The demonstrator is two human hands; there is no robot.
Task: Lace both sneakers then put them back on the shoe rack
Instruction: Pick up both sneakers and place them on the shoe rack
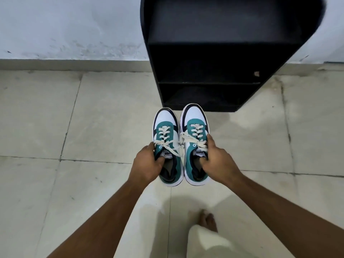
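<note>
Two sneakers, two hands, one black shoe rack (210, 53) with three open shelves. Left sneaker (166, 131) and right sneaker (195, 127) side by side just in front of the rack's bottom shelf, toes toward it: white toes, navy trim, teal uppers, cream laces threaded and tied. Left hand (147, 164) clamped on the left sneaker's collar, right hand (216, 161) clamped on the right one's, above the pale tiled floor (74, 118).

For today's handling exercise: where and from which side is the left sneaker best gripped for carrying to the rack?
Grip the left sneaker at its collar, coming from above and its outer side, thumb inside the opening, fingers on the outer wall. The open mouth faces up, and the right sneaker blocks the inner side. The left hand holds it this way.
</note>
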